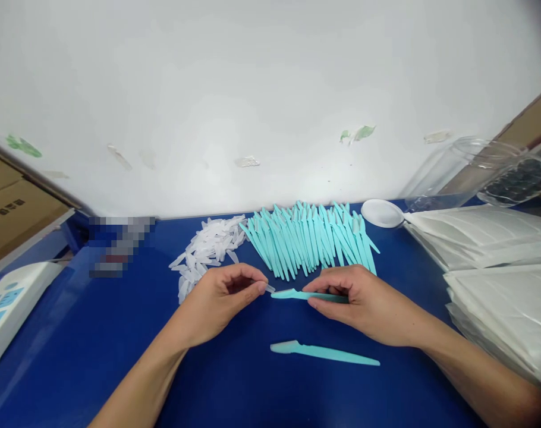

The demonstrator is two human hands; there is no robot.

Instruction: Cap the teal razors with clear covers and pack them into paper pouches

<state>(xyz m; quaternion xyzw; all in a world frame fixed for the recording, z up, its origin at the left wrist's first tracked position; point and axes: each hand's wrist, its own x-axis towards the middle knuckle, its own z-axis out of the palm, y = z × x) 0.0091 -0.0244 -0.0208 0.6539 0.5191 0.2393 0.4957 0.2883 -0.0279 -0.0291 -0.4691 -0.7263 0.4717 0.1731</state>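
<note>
My right hand (pixel 364 303) pinches the handle of a teal razor (pixel 297 294), held level above the blue table (pixel 119 356), blade end pointing left. My left hand (pixel 226 297) is closed in a pinch on a small clear plastic cap (pixel 269 288) right at the razor's tip. A second teal razor (pixel 324 352) with a cap on its head lies flat on the table just in front of my hands. Behind them is a row of many teal razors (pixel 310 238) and a heap of clear caps (pixel 208 249).
Stacks of white packets (pixel 497 267) fill the right side. A white dish (pixel 381 213) and a clear plastic jar (pixel 466 169) lie at the back right. Cardboard boxes (pixel 12 208) and a white device (pixel 7 303) sit at the left. A white wall is behind.
</note>
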